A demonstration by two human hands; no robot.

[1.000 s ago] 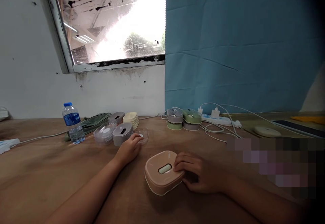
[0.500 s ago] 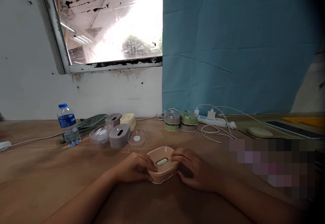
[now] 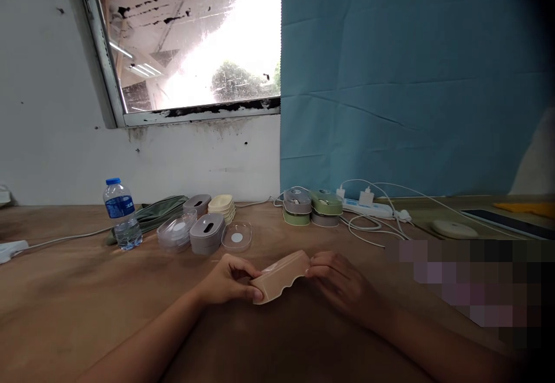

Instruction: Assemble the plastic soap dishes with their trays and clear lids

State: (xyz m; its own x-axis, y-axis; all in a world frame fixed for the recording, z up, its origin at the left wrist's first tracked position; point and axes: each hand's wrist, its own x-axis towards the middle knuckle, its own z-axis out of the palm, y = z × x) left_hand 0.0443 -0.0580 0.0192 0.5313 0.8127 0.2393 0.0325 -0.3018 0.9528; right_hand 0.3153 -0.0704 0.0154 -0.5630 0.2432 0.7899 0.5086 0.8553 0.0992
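Head camera shows the peach box (image 3: 281, 279) tilted, nearer to the person than the clear lid (image 3: 236, 238) on the counter (image 3: 87, 296) and to its right. The grip of the left hand (image 3: 228, 282) is closed on one end, that of the right hand (image 3: 341, 282) on the other. Just left of the clear lid stands a grey box (image 3: 207, 236).

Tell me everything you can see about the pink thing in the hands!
The pink thing is peachy, smooth and a bit shiny, like plastic. It is tilted, showing mostly its side wall, with its right end higher. Its lower edge has a pale rim and a wavy dip. The left hand pinches its left end between thumb and fingers; the right hand touches its right end. Its inside is hidden.
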